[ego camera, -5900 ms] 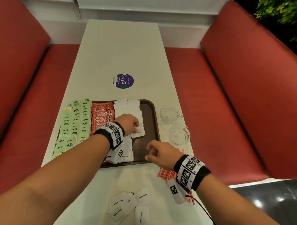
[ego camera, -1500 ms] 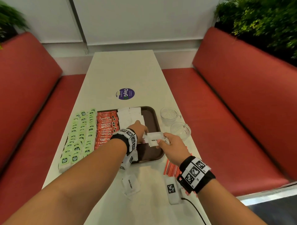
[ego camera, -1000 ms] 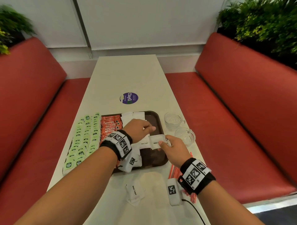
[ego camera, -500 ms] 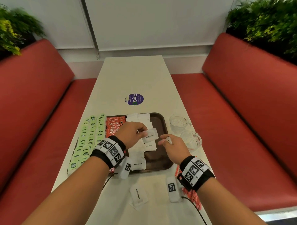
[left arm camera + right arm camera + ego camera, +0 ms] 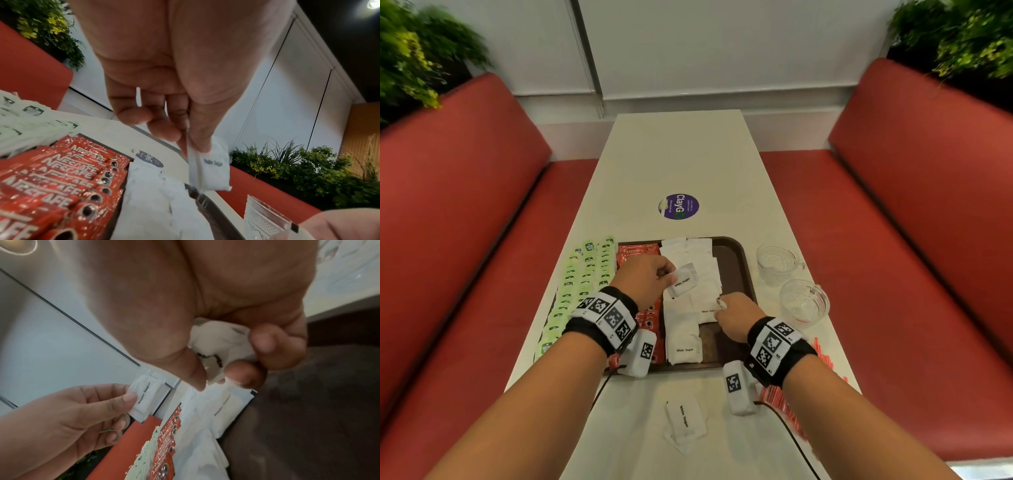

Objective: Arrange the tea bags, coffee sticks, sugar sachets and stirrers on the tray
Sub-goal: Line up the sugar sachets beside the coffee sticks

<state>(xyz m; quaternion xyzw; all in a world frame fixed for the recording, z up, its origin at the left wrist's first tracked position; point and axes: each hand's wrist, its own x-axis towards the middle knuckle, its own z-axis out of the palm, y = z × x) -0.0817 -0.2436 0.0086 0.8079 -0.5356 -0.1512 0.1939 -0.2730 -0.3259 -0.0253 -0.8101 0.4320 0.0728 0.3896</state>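
Risk sits mostly with the thin paper packets. Starting at the left, the tea bags [image 5: 582, 291] lie in green rows that seem to overhang the tray's left side, so a brush of the forearm could push them out of line or off it. Next, the coffee sticks [image 5: 635, 255] lie in a red column on the tray [image 5: 739, 270]. Above the white column of sugar packets [image 5: 685, 329], the left hand [image 5: 643, 281] pinches one sugar packet [image 5: 683, 281] by its edge between thumb and fingertips (a light hold, easily lost). The right hand [image 5: 736, 318] curls its fingers round more packets and rests low over the tray; setting them down could shift those already laid. A few packets [image 5: 685, 425] wait on the table [image 5: 681, 154] near the person, and the stirrers [image 5: 822, 359] lie off the tray at the right, near two glass cups [image 5: 777, 263] that a sweeping wrist could knock.

The table is pale and smooth, with a round purple sticker [image 5: 678, 206]. Red benches flank it, with plants behind.
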